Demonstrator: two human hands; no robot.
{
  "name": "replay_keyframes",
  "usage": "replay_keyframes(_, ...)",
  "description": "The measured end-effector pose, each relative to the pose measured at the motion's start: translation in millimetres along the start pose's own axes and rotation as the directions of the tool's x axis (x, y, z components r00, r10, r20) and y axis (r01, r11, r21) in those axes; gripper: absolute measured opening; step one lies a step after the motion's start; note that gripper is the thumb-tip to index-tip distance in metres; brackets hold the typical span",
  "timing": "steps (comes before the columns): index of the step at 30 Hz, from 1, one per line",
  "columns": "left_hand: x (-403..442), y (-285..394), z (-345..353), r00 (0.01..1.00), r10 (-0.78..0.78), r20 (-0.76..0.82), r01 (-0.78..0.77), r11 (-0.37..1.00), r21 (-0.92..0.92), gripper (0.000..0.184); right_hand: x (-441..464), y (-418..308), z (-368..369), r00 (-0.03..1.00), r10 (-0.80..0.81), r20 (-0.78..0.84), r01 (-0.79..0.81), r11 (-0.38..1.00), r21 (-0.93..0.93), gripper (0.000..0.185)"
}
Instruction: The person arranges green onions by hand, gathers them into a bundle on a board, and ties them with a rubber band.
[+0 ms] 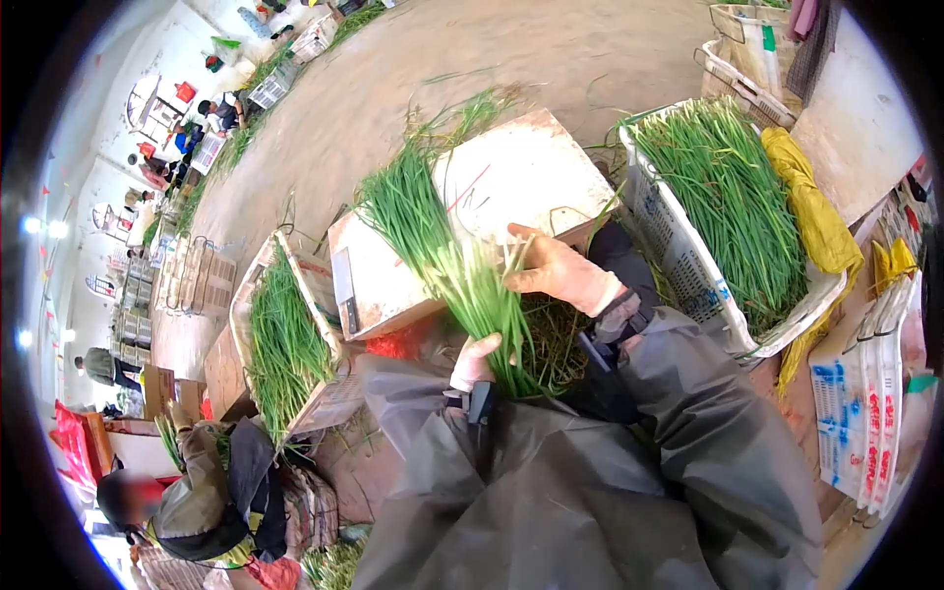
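A bunch of green onions [418, 221] slants across the white work block [521, 167], its leafy tops at the far left and its pale stalks toward me. My left hand [474, 364], in a light glove, is closed round the near end of the bunch. At the bunch's right side, my right hand [562, 272], gloved too, has its thumb and fingers curled on a few stalks. A knife [344, 290] with a broad blade and dark handle lies on the block's left part.
A white crate [678, 246] full of green onions stands at my right, with yellow cloth [811, 206] over its edge. Another filled crate [285, 339] stands at left. Stacked crates [855, 403] are far right. A co-worker [202, 492] sits at lower left.
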State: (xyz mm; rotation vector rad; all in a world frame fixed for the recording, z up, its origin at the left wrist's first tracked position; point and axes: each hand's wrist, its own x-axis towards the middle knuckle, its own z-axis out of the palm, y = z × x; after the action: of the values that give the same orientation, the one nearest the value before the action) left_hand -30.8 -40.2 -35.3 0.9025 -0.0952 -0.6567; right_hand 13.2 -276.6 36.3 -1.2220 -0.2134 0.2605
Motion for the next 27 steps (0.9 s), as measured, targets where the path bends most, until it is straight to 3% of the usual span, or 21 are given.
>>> replay_keyframes(2, 2.3, 2.1, 7.0, 0.997, -0.033, 0.065, 0.028, 0.996, 0.085, 0.057, 3.7, -14.8, 14.6, 0.999, 0.051, 0.018, -0.049, 0.996, -0.068, 0.096)
replay_keyframes(3, 3.7, 2.4, 8.0, 0.994, -0.051, 0.096, 0.038, 0.991, 0.127, 0.058, 9.9, -12.4, 18.2, 0.988, -0.020, 0.156, 0.006, 0.996, 0.091, 0.095)
replay_keyframes(4, 5.5, 4.3, 2.7, 0.984, -0.112, 0.139, 0.074, 0.965, 0.252, 0.060, 10.2, -11.4, 19.4, 0.987, 0.014, 0.160, -0.030, 0.995, 0.095, 0.092)
replay_keyframes(6, 6.2, 2.8, 3.9, 0.968, -0.146, 0.205, 0.073, 0.942, 0.326, 0.064, 9.1, -12.0, 22.4, 0.982, 0.085, 0.171, -0.103, 0.990, 0.101, 0.087)
replay_keyframes(9, 6.1, 4.3, -0.7, 0.921, -0.242, 0.304, 0.171, 0.955, 0.243, 0.067, 19.6, 0.6, 16.6, 0.952, 0.100, 0.288, -0.161, 0.967, 0.198, 0.069)
replay_keyframes(12, 4.5, 6.3, 0.9, 0.927, -0.230, 0.296, 0.212, 0.973, 0.092, 0.069, 22.2, -3.6, 10.7, 0.933, 0.103, 0.344, -0.182, 0.961, 0.206, 0.056)
replay_keyframes(14, 0.6, -1.7, 3.3, 0.976, -0.160, 0.146, 0.159, 0.987, 0.017, 0.072, 23.5, 2.7, 0.5, 0.935, 0.042, 0.351, -0.130, 0.964, 0.230, 0.054)
replay_keyframes(16, 4.0, 0.5, 9.5, 0.989, -0.124, 0.076, 0.127, 0.991, -0.034, 0.073, 17.4, -4.9, 2.1, 0.956, 0.052, 0.289, -0.143, 0.942, 0.305, 0.055)
replay_keyframes(18, 7.6, -5.8, 2.0, 0.992, -0.123, 0.026, 0.125, 0.990, -0.073, 0.063, 14.2, -12.4, -3.5, 0.962, 0.055, 0.268, -0.153, 0.921, 0.359, 0.056)
replay_keyframes(20, 13.4, -13.7, -8.1, 0.992, -0.109, -0.058, 0.104, 0.991, -0.081, 0.057, 13.8, -11.1, -15.4, 0.934, 0.117, 0.336, -0.256, 0.877, 0.407, 0.064)
replay_keyframes(22, 18.0, -21.0, -27.8, 0.993, -0.115, 0.019, 0.116, 0.990, -0.085, 0.051, 14.5, -4.4, -20.1, 0.921, 0.112, 0.373, -0.308, 0.796, 0.521, 0.064)
replay_keyframes(27, 12.6, -14.2, -17.4, 0.984, -0.170, 0.058, 0.170, 0.985, 0.006, 0.060, 13.9, 1.8, -17.7, 0.932, 0.046, 0.360, -0.221, 0.858, 0.463, 0.072)
